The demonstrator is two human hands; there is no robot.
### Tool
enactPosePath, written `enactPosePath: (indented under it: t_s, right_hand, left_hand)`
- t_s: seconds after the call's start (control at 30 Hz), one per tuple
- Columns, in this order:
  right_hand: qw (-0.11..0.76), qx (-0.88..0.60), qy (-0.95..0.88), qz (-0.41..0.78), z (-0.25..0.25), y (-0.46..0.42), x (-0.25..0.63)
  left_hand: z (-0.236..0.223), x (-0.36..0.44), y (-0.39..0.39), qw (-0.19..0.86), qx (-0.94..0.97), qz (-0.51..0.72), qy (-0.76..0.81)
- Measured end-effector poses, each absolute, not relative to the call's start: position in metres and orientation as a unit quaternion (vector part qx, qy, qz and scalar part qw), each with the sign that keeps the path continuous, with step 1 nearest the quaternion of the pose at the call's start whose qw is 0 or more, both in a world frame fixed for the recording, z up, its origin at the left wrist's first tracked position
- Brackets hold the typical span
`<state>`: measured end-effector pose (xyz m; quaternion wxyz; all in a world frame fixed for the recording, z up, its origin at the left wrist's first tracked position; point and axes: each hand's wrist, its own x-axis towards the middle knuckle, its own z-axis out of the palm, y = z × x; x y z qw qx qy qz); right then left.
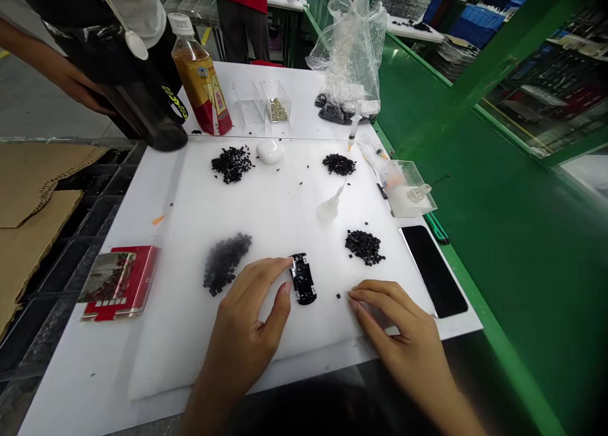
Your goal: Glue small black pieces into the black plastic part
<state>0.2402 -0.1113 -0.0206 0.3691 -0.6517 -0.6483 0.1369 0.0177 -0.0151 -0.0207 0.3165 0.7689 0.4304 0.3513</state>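
A small black plastic housing (303,280) lies on the white foam mat (266,214) near its front edge. My left hand (251,322) pinches the housing's left side between thumb and forefinger. My right hand (399,334) rests on the mat with its fingers together, the fingertips pointing at a tiny black piece (338,295) just to their left; whether they touch it I cannot tell. Piles of small black parts lie around: one (223,263) left of my left hand, one (364,246) above my right hand, and two further back (232,164) (339,164).
A black phone (433,270) lies at the mat's right edge beside a clear box (406,189). A red packet (118,282) sits at left. At the back stand a drink bottle (202,78), a clear bag (351,56), syringes (354,128) and another person's arm (52,68).
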Motion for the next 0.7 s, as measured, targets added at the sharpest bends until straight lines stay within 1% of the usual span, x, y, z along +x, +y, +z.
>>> enactPosePath:
  t_s: [0.1, 0.33, 0.53, 0.7]
  right_hand:
    - [0.356, -0.676, -0.629, 0.144, -0.020, -0.109, 0.232]
    - [0.298, -0.668, -0.676, 0.096, -0.017, -0.101, 0.230]
    - [0.300, -0.665, -0.677, 0.096, -0.018, -0.100, 0.219]
    - [0.307, -0.682, -0.648, 0.145, -0.018, -0.099, 0.219]
  left_hand:
    - [-0.020, 0.018, -0.016, 0.313, 0.772, 0.349, 0.429]
    - [-0.020, 0.018, -0.018, 0.323, 0.766, 0.347, 0.434]
    - [-0.020, 0.017, -0.018, 0.320, 0.771, 0.354, 0.423]
    - [-0.019, 0.018, -0.018, 0.316, 0.776, 0.351, 0.418]
